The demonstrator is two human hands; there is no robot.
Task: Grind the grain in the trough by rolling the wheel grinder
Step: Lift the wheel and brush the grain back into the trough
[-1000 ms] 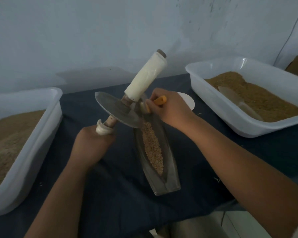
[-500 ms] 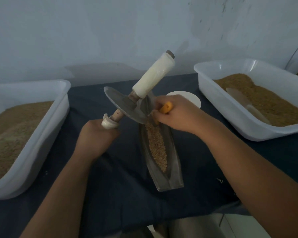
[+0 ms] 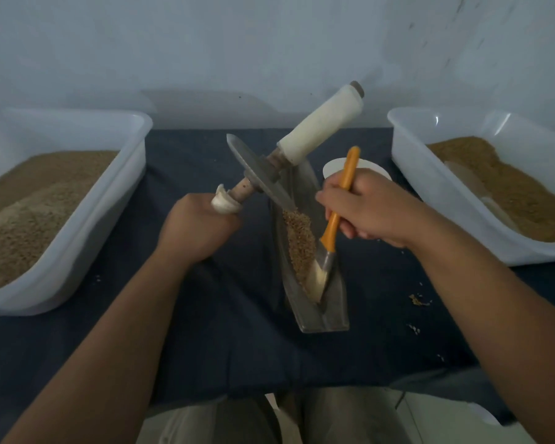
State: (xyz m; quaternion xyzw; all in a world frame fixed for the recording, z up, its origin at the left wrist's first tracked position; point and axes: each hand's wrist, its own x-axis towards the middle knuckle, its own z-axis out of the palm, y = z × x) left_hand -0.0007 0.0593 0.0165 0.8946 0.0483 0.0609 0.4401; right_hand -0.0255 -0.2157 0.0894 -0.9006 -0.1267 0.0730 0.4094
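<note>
A narrow metal trough [image 3: 332, 302] lies on the dark cloth, with brown grain [image 3: 298, 238] piled along its middle. The wheel grinder [image 3: 260, 176], a metal disc on an axle with white handles, is tilted, its disc edge resting at the trough's far end. My left hand [image 3: 196, 229] grips the lower left handle; the upper white handle [image 3: 321, 128] sticks up free. My right hand [image 3: 369, 209] holds an orange-handled brush [image 3: 329, 232] whose pale bristles touch the grain near the trough's near end.
A white tub of ground grain [image 3: 77, 203] stands at the left. Another white tub [image 3: 462, 200] of brown grain with a scoop stands at the right. A white round lid [image 3: 332, 166] lies behind my right hand. Spilled grains [image 3: 418, 299] dot the cloth.
My right hand drew back toward me and swung the brush down into the trough, so its bristles now touch the grain. The grinder stays tilted in my left hand.
</note>
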